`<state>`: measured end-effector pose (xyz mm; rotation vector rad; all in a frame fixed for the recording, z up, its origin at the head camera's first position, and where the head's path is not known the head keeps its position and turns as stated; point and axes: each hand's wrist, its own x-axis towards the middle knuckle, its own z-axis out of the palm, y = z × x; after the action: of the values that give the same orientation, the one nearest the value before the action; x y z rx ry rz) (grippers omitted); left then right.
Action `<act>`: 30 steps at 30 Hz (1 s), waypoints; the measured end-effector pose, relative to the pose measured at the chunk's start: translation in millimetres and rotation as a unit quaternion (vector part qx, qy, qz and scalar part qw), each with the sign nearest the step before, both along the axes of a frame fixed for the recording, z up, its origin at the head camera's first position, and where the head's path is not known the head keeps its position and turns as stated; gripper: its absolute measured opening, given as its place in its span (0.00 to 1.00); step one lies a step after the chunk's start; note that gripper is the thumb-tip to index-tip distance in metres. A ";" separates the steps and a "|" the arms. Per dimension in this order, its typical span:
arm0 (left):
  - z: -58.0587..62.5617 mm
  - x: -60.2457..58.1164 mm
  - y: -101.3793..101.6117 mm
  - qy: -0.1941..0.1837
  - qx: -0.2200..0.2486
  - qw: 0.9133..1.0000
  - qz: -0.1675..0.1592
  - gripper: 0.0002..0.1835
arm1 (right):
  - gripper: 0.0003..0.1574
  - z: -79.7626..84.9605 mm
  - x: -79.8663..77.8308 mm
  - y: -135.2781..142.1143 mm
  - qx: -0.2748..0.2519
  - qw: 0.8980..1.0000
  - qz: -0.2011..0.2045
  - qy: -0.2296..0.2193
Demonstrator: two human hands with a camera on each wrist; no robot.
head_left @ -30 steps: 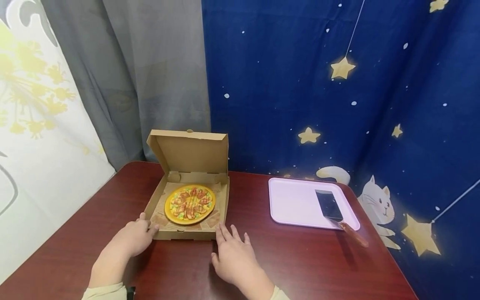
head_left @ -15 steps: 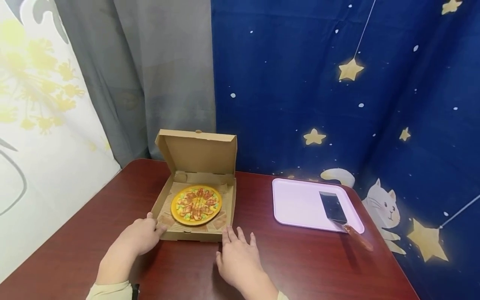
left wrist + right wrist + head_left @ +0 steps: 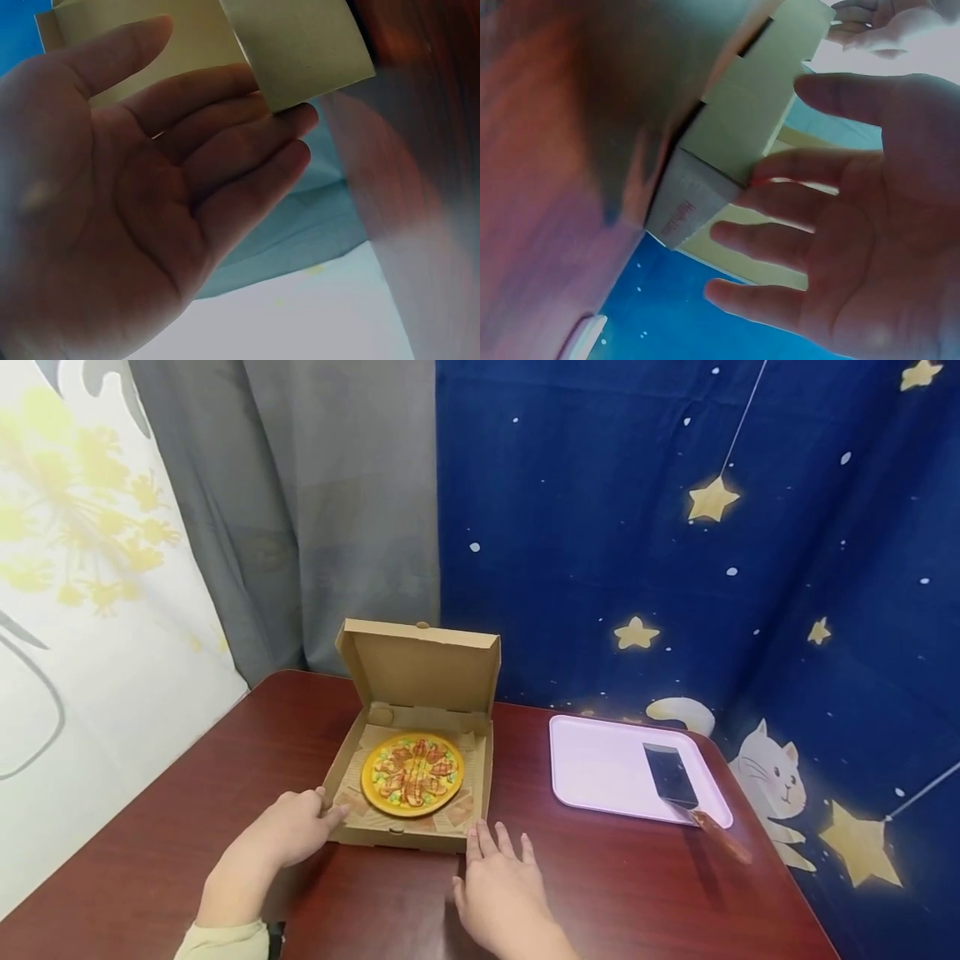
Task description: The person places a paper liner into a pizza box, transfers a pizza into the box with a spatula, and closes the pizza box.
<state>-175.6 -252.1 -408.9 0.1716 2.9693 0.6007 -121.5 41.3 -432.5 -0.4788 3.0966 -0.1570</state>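
Observation:
A cardboard pizza box (image 3: 423, 841) stands on the table with its lid raised at the back. Inside, on printed paper, lies a round pizza (image 3: 412, 774) with a yellow rim, probably a toy. My left hand (image 3: 288, 831) is at the box's front left corner; in the left wrist view its fingers (image 3: 247, 187) extend along the box's side, the thumb apart from them. At the front right corner, my right hand (image 3: 504, 885) touches the box with nearly straight, spread fingers. The right wrist view shows fingertips (image 3: 731, 232) beside the corner.
To the right on the dark red table (image 3: 390, 910) is a pink tray (image 3: 600, 768). A spatula (image 3: 671, 777) lies on it, its wooden handle sticking out past the front edge. Grey and blue curtains (image 3: 555, 568) hang behind the table.
The box, with the pizza in it, has slid a little to the right, nearer the tray. Both hands have moved along with it, and the whole head view has shifted slightly.

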 end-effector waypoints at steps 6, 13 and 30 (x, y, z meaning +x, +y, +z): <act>2.8 3.6 8.4 0.003 0.006 1.000 0.008 0.21 | 0.44 8.7 0.4 7.7 0.013 0.999 0.003 -0.037; 3.2 4.5 11.0 0.009 0.010 1.000 -0.003 0.19 | 0.42 14.6 2.5 13.4 0.004 0.999 -0.008 -0.042; 9.3 14.3 33.1 -0.005 0.015 1.000 -0.001 0.23 | 0.44 8.1 11.9 29.9 -0.005 0.998 -0.025 -0.059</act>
<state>-161.3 -219.0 -399.6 0.1739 2.9516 0.6455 -109.7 71.2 -424.3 -0.3770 2.9955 -0.1927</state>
